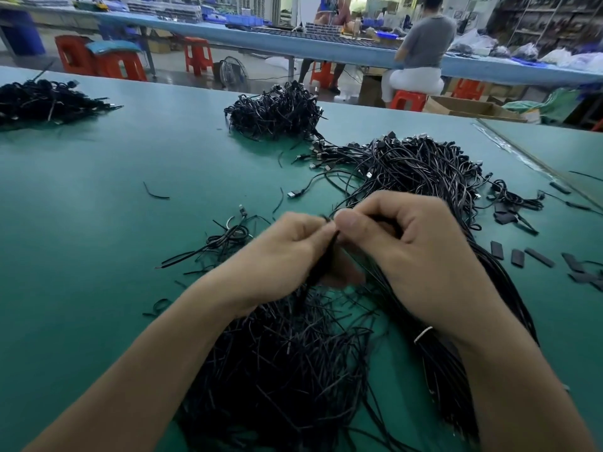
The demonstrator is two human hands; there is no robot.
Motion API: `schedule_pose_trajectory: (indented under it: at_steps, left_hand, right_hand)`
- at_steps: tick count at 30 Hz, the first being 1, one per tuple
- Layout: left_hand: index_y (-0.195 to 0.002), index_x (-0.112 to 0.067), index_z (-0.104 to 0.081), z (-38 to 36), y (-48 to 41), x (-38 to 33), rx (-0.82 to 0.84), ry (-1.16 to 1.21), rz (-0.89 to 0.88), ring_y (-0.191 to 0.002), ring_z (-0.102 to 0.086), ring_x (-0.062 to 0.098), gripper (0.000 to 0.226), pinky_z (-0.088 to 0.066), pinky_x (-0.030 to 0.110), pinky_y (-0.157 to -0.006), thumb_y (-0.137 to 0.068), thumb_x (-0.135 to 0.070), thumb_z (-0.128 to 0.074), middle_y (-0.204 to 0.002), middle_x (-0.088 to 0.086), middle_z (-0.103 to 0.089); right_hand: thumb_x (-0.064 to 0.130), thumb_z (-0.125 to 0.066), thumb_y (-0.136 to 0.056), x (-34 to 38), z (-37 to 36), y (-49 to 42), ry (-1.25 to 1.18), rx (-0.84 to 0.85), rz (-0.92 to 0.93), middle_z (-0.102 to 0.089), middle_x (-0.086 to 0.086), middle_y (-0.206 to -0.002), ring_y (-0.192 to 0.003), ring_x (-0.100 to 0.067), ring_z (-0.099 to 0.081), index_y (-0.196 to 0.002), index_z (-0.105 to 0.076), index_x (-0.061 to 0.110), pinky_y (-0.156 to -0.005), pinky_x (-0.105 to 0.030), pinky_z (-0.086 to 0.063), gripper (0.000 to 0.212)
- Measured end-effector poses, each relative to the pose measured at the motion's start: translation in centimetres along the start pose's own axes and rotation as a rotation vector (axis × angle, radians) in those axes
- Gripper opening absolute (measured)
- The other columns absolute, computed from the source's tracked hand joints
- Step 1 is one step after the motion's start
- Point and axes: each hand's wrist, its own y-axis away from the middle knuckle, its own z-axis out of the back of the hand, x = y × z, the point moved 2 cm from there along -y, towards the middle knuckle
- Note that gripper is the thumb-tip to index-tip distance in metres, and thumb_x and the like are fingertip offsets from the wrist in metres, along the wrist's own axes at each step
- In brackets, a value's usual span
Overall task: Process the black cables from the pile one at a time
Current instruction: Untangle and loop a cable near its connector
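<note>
Fingertips (350, 223) of both hands are curled tight: the left hand (280, 256) and right hand (414, 252) pinch one thin black cable (328, 252) between them, just above the loose pile of black cables (287, 363) at 6 o'clock. A green matted table (98, 207) lies beneath. Three more heaps sit on it: a far-left heap (45, 101) at 10 o'clock, a middle heap (277, 112) at 12, and a connector-tipped heap (417, 164) at 1. Short black sleeve pieces (518, 256) scatter at 3. Beyond, one seated person (424, 44) works at a long blue bench (326, 50) among red plastic stools (197, 55).
</note>
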Motion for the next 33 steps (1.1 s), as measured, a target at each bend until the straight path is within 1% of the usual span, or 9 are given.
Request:
schedule_pose_trajectory:
  at_steps: [3,7,10,13,17,19,21,29,33]
  left_hand:
    - [-0.079,-0.018,-0.075,-0.6,0.4,-0.6,0.169,0.291,0.082,-0.046,-0.057,0.012,0.047,-0.047,0.019,-0.049,-0.105,-0.035,-0.04,-0.046,-0.004,-0.051]
    - [-0.065,-0.016,-0.065,0.5,0.5,-1.8,0.173,0.638,0.089,-0.033,-0.032,0.001,0.044,-0.028,0.014,-0.035,-0.096,-0.038,-0.042,-0.038,-0.014,-0.029]
    - [-0.074,-0.014,-0.066,0.7,0.5,-2.5,0.137,0.885,-0.001,-0.039,-0.04,0.0,0.039,-0.035,0.014,-0.039,-0.099,-0.032,-0.041,-0.044,-0.012,-0.037]
    - [-0.099,-0.005,-0.073,0.6,-0.1,-2.6,-0.109,1.008,-0.135,-0.066,-0.069,0.01,0.037,-0.055,0.018,-0.058,-0.101,-0.026,-0.044,-0.066,-0.003,-0.067]
    - [-0.107,-0.008,-0.067,1.0,-0.5,-1.1,-0.437,0.56,-0.244,-0.094,-0.074,0.017,0.022,-0.058,0.022,-0.079,-0.102,-0.018,-0.048,-0.092,0.004,-0.077]
    - [-0.098,-0.014,-0.069,1.3,-0.4,-0.6,-0.584,0.046,-0.237,-0.084,-0.073,0.007,0.021,-0.057,0.02,-0.076,-0.104,-0.015,-0.049,-0.083,-0.003,-0.076]
    - [-0.083,-0.017,-0.069,1.0,-0.4,-0.4,-0.492,-0.198,-0.148,-0.064,-0.067,0.002,0.028,-0.051,0.016,-0.063,-0.103,-0.016,-0.05,-0.067,-0.008,-0.072]
    - [-0.061,-0.02,-0.057,-0.5,0.5,-1.3,0.006,0.086,0.115,-0.039,-0.038,0.008,0.057,-0.034,0.013,-0.041,-0.104,-0.049,-0.035,-0.045,-0.009,-0.037]
    - [-0.055,-0.026,-0.047,-0.3,0.8,-1.4,0.099,0.228,0.106,-0.037,-0.032,0.007,0.052,-0.029,0.014,-0.038,-0.104,-0.044,-0.041,-0.043,-0.012,-0.033]
  right_hand:
    - [0.04,-0.072,-0.082,-0.4,0.5,-0.2,-0.125,-0.119,0.02,-0.049,0.007,-0.048,-0.044,-0.006,-0.035,-0.075,-0.071,0.016,-0.042,-0.018,-0.029,0.025]
    - [0.045,-0.062,-0.088,-1.3,0.2,-0.2,-0.056,-0.135,-0.069,-0.049,-0.004,-0.055,-0.048,-0.022,-0.035,-0.082,-0.072,0.022,-0.043,-0.035,-0.029,0.026]
    - [0.038,-0.057,-0.097,-1.7,-1.1,-0.1,0.018,0.005,-0.137,-0.047,0.012,-0.049,-0.043,-0.005,-0.035,-0.078,-0.069,0.031,-0.042,-0.024,-0.028,0.024]
    - [0.032,-0.057,-0.099,-1.1,-2.6,0.1,0.119,0.172,-0.141,-0.046,0.01,-0.048,-0.041,-0.004,-0.034,-0.075,-0.067,0.029,-0.041,-0.021,-0.029,0.027]
    - [0.027,-0.055,-0.101,-0.1,-2.7,0.3,0.207,0.278,-0.077,-0.054,0.004,-0.053,-0.042,-0.008,-0.041,-0.082,-0.069,0.017,-0.042,-0.022,-0.035,0.026]
    - [0.028,-0.056,-0.1,0.1,-2.2,0.3,0.196,0.238,-0.041,-0.056,0.007,-0.054,-0.044,-0.007,-0.044,-0.08,-0.069,0.018,-0.044,-0.021,-0.036,0.027]
    - [0.03,-0.059,-0.098,0.1,-1.3,0.3,0.186,0.154,-0.014,-0.061,0.01,-0.057,-0.047,-0.006,-0.05,-0.081,-0.072,0.02,-0.044,-0.02,-0.039,0.023]
    - [0.033,-0.082,-0.074,-1.0,0.6,-0.2,-0.01,-0.086,-0.024,-0.071,0.0,-0.069,-0.062,-0.015,-0.064,-0.075,-0.072,0.021,-0.061,-0.035,-0.054,0.016]
    - [0.036,-0.076,-0.071,-1.3,0.2,-0.1,-0.286,0.065,-0.126,-0.068,-0.009,-0.077,-0.07,-0.022,-0.058,-0.079,-0.067,0.016,-0.07,-0.044,-0.052,0.023]
